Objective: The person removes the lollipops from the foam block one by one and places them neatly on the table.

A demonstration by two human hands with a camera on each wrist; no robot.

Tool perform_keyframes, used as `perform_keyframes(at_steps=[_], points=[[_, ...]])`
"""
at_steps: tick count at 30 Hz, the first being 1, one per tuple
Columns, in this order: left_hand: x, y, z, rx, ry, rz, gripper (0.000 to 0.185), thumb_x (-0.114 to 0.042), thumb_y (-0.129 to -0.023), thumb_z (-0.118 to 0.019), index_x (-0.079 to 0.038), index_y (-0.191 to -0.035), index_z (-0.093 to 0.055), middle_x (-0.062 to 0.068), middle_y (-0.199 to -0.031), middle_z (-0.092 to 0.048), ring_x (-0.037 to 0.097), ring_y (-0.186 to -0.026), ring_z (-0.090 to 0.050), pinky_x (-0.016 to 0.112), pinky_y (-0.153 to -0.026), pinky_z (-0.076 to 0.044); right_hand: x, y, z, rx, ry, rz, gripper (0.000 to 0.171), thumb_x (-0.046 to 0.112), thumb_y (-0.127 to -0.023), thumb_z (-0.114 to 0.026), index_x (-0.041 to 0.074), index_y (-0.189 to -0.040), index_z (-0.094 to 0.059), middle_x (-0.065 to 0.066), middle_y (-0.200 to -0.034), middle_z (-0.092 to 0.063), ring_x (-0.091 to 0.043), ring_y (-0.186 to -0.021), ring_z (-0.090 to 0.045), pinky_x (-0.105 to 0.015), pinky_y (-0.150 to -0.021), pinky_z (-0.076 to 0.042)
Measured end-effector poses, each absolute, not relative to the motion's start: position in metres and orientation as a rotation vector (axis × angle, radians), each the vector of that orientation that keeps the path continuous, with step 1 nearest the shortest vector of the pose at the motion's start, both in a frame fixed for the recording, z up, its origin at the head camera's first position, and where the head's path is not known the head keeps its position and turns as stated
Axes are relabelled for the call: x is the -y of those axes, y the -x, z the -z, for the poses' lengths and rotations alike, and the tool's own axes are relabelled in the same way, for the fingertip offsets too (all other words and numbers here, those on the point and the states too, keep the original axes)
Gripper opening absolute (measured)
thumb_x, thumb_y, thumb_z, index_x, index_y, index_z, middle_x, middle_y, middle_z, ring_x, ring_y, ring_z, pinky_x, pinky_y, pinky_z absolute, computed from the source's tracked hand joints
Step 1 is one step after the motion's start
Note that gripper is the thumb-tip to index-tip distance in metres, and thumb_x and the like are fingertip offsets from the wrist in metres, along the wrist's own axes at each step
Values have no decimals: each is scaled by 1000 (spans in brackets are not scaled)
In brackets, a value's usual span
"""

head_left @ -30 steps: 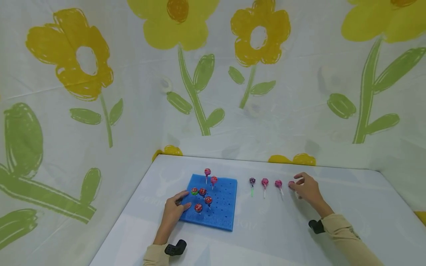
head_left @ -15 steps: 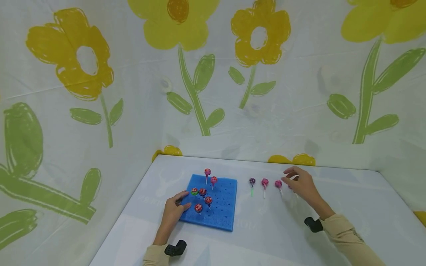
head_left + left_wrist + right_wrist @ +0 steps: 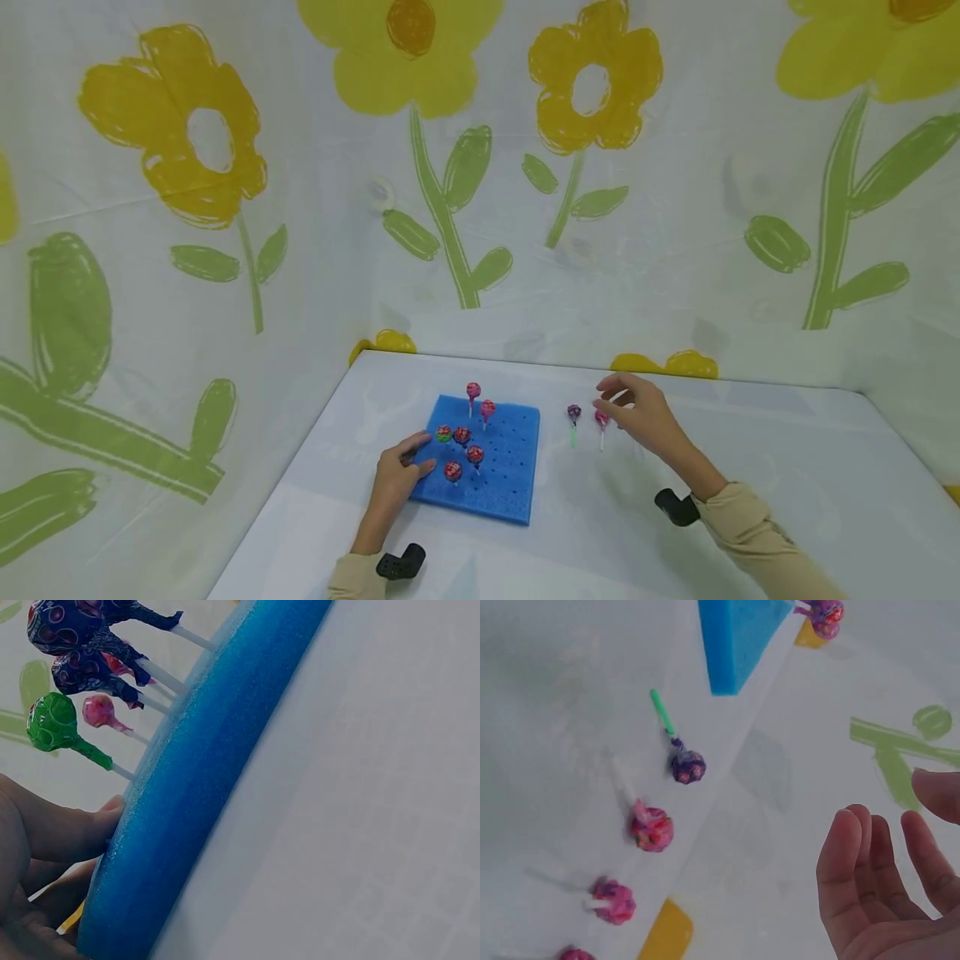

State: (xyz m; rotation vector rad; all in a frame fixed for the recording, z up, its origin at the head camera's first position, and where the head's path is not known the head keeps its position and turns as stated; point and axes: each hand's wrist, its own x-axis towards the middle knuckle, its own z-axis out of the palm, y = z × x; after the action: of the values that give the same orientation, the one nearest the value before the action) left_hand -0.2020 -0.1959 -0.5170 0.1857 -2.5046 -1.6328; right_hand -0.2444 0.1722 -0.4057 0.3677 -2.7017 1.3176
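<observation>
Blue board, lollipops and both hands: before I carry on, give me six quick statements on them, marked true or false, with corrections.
1. Six lollipops stand in the blue board. True.
2. A lollipop is pinched between fingers and thumb on the right. False: the right hand holds nothing.
3. The left hand touches the blue board. True.
4. The green one lies loose. False: the green lollipop stands in the blue board.
5. The loose purple lollipop has a green stick. True.
6. The loose purple lollipop lies left of the blue board. False: it lies to the right.
</observation>
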Motion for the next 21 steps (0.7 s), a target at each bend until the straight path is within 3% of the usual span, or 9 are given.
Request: perform_keyframes(at_steps=[11,21], points=[[195,201,515,2540,-155,1585,39,0,-82,-69,-4,-120,-64,16,-132,-55,36,-126,-46,50,-99,-40,-130,248,409,2694,-441,-1401,23,17,-86,-69,7,-105,-61,-11,-101,-63,-24,-91,-59,-32,-72,-55],[195,201,515,2545,-167,1549,38,1,-81,-70,-3,-119,-65,16,-131,-56,36,-124,-48,49,-99,-41,-94,256,422,2652,-434,-1499,22,14,-85,-71,9,-105,-62,-11,-103,-63,-24,-92,-60,-33,-72,-56]])
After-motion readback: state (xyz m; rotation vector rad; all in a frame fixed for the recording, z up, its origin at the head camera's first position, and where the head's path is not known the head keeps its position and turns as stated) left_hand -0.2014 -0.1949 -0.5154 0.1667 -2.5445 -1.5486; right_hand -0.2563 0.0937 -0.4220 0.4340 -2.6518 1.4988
